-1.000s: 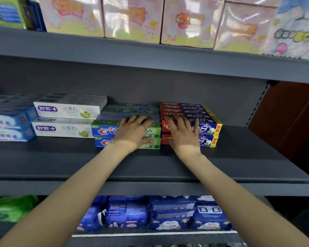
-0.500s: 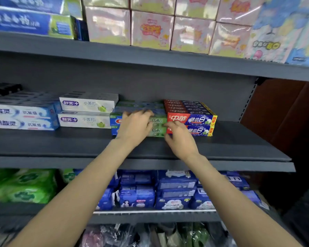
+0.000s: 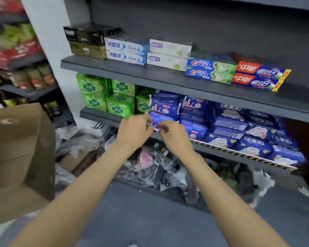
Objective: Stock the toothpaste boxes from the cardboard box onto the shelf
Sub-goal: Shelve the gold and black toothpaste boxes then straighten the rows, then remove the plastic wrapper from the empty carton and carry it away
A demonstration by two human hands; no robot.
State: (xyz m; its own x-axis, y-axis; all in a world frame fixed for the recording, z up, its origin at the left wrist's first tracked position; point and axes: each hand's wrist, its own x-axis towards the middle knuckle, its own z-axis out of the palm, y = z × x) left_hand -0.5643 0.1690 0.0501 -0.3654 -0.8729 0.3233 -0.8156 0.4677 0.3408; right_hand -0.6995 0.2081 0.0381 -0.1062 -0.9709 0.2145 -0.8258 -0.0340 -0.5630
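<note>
Toothpaste boxes stand in two-high stacks along the grey shelf (image 3: 125,73): black and gold boxes (image 3: 86,42), blue-white boxes (image 3: 126,50), white boxes (image 3: 169,54), blue-green Crest boxes (image 3: 210,69) and red-blue boxes (image 3: 259,76). My left hand (image 3: 134,132) and my right hand (image 3: 175,135) hang side by side in the air below that shelf, in front of the lower one. Their fingers are loosely curled and hold nothing. A brown cardboard box (image 3: 16,154) stands at the left, with its inside hidden.
Green packs (image 3: 105,94) and blue packs (image 3: 230,127) fill the lower shelf. Crumpled plastic wrap and dark packages (image 3: 150,166) lie at floor level under it. A neighbouring rack with red and green goods (image 3: 16,56) stands at the far left. Grey floor (image 3: 150,220) lies below my arms.
Both hands have come off the Crest and red-blue boxes and dropped below the shelf. The view has swung down and left, bringing the cardboard box into sight.
</note>
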